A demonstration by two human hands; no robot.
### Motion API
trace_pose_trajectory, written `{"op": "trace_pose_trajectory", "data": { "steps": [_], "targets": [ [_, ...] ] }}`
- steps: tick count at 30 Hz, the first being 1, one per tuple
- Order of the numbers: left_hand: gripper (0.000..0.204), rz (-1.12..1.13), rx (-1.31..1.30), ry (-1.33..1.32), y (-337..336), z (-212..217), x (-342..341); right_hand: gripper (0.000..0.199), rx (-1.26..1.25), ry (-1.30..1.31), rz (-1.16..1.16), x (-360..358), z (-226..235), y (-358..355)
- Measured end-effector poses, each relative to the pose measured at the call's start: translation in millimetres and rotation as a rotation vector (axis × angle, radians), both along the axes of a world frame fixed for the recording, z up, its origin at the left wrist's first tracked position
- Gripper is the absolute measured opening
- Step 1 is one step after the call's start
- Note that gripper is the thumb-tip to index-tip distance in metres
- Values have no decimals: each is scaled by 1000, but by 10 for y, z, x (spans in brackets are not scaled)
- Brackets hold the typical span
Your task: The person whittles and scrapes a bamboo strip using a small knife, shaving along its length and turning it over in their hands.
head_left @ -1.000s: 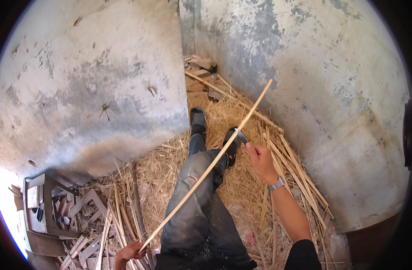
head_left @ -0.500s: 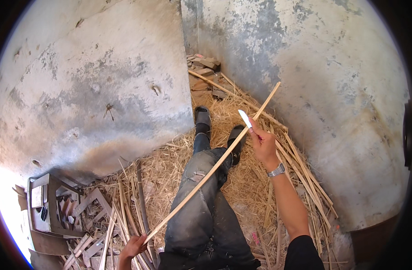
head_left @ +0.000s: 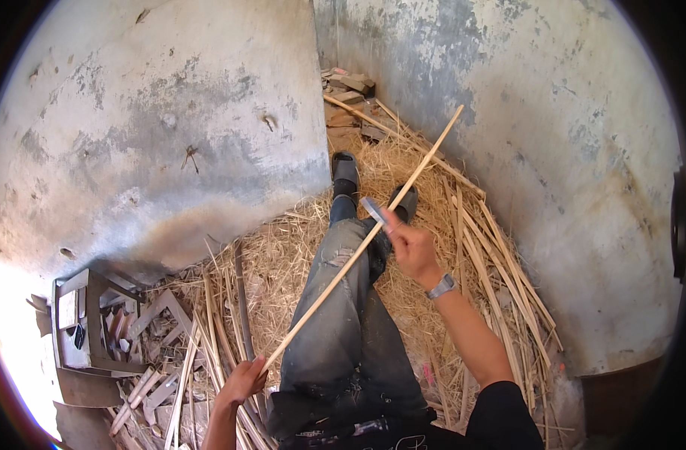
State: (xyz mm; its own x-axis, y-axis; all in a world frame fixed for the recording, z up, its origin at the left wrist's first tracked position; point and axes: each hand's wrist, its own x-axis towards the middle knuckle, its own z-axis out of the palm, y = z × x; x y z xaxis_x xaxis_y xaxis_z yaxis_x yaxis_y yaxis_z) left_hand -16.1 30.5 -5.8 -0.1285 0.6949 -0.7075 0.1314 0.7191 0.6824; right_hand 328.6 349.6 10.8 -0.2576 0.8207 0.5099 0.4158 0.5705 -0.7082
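Pale wood, long and thin, slants across in front of me: the strip (head_left: 350,262) runs from low on the left up past my right hand toward the wall on the right, crossing over my dark trousers (head_left: 313,356). My left hand (head_left: 245,379) is closed on its near end, fingers curled around it. My right hand (head_left: 414,251) is closed around a knife (head_left: 373,210), whose blade sits across the strip at its upper half; whether the edge bites the wood or only lies by it, I can't tell.

I judge the strip light and fairly stiff, with some spring over such a length. Its surface looks dry, so I'd expect little slipping, though splinters seem likely. The near end looks like the right place to hold, well apart from the blade; the far end is free and could whip or wobble.

Straw-coloured shavings (head_left: 283,255) cover the floor around my feet. Along the floor's right edge, by the wall, lie more long strips (head_left: 500,277); near its left edge stands a battered wooden frame (head_left: 97,360).
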Motion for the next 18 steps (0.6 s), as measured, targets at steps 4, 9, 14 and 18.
{"op": "trace_pose_trajectory", "data": {
  "steps": [4, 9, 14, 18],
  "targets": [
    [68, -19, 93, -118, 272, -167, 208, 39, 133, -15, 160, -362, -86, -671],
    [73, -113, 146, -4, 349, -264, 272, 39, 36, 4, 123, -337, -120, -906],
    [74, -47, 163, 22, 509, -224, 524, 48, 156, -190, 279, -442, -159, -1193],
    [76, -50, 208, 105, 546, -294, 558, 54, 81, -300, 321, -554, -183, -1451]
  ]
}}
